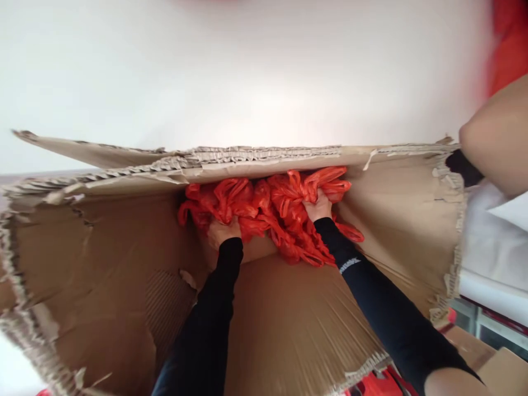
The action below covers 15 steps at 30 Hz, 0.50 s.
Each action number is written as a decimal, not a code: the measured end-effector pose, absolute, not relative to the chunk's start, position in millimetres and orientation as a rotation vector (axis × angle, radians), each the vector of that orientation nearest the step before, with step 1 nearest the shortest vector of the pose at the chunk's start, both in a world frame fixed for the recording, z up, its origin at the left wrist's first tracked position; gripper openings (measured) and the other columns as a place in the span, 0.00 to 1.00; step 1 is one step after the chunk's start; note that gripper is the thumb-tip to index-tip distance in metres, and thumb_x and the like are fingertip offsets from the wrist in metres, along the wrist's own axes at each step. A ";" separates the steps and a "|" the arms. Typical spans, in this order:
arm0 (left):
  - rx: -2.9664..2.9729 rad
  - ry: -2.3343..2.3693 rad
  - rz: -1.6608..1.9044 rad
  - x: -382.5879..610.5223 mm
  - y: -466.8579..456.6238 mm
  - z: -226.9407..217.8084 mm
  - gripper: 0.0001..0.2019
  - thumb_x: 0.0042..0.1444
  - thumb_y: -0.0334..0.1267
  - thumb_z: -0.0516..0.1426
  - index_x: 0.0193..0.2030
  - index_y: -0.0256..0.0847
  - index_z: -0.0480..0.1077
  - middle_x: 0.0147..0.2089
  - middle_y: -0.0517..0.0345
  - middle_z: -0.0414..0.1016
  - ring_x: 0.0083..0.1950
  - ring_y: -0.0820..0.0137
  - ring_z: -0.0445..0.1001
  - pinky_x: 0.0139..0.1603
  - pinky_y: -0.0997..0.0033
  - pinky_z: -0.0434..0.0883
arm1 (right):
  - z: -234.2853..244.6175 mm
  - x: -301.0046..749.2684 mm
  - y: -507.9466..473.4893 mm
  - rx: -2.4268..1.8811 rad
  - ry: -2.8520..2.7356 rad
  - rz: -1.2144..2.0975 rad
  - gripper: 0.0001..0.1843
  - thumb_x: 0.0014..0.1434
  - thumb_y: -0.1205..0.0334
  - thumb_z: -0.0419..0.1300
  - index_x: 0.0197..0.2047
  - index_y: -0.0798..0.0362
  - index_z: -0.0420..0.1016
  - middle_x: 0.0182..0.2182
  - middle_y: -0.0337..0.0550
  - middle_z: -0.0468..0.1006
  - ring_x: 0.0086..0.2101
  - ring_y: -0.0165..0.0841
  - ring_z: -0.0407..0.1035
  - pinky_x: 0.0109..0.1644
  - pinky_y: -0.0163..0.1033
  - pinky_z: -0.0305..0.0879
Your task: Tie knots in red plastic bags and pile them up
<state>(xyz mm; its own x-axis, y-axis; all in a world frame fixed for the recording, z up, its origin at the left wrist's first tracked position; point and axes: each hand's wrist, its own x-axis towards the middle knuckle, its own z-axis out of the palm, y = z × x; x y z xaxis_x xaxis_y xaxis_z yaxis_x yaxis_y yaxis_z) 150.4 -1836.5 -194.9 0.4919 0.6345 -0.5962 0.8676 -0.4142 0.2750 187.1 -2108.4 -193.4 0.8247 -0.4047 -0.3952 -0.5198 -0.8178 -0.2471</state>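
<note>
A: Status?
B: Both hands on the bags (264, 201). Bags sat in the box (103, 308), bunched against its far side.
A: Grip?
B: Right hand (318, 209) was closed on a gathered bag top. Left hand (225, 232) looked closed on another bunch; its fingertips were buried in red plastic.
A: So how far along?
B: Reach and hold were done, I'd judge. No held bag was clear of the box. Releasing both: not done.
A: Blind spots?
B: Couldn't count bags; they overlapped. Contents hidden, undersides too. Left sleeve (206, 335) covered part of the box's inside, and the near rim was partly cut off at the bottom edge. Red stuff (511, 49) top right was blurred. Tan shape (499, 137) below it ran out of frame; couldn't identify it.
</note>
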 end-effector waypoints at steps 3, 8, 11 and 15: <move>2.173 1.303 -0.560 143.5 -1832.6 -182.7 0.19 0.48 0.47 0.65 0.43 0.36 0.75 0.42 0.36 0.79 0.48 0.43 0.77 0.48 0.42 0.72 | -173.5 184.9 -2115.6 -2.625 0.712 0.410 0.20 0.51 0.53 0.60 0.48 0.50 0.73 0.37 0.47 0.82 0.39 0.46 0.75 0.47 0.48 0.70; 2.117 1.378 -0.532 124.3 -1827.7 -156.4 0.16 0.49 0.45 0.64 0.42 0.36 0.76 0.42 0.39 0.80 0.49 0.48 0.78 0.49 0.45 0.73 | -132.4 181.9 -2124.3 -2.586 0.731 0.361 0.17 0.49 0.53 0.61 0.42 0.50 0.73 0.33 0.46 0.81 0.36 0.45 0.75 0.45 0.46 0.70; 2.048 1.378 -0.499 115.7 -1827.1 -125.4 0.15 0.49 0.43 0.63 0.40 0.36 0.75 0.40 0.43 0.80 0.47 0.52 0.78 0.49 0.48 0.73 | -99.5 179.4 -2122.1 -2.564 0.736 0.346 0.17 0.48 0.52 0.61 0.41 0.50 0.73 0.33 0.45 0.80 0.36 0.45 0.74 0.44 0.46 0.70; 1.927 1.312 -0.415 108.3 -1828.5 -61.8 0.09 0.47 0.39 0.62 0.33 0.36 0.75 0.35 0.45 0.80 0.44 0.51 0.79 0.47 0.54 0.73 | -42.9 172.6 -2109.0 -2.531 0.711 0.341 0.17 0.47 0.51 0.60 0.40 0.48 0.73 0.33 0.45 0.81 0.36 0.46 0.75 0.43 0.46 0.70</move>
<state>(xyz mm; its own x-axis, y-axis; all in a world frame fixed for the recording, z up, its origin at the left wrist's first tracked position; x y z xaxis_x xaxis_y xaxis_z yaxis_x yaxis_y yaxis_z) 108.3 -1828.5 -61.8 0.4204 0.6513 -0.6317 0.8960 -0.1883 0.4022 172.6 -2109.0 -42.9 0.8336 -0.4213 -0.3573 -0.5424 -0.7467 -0.3851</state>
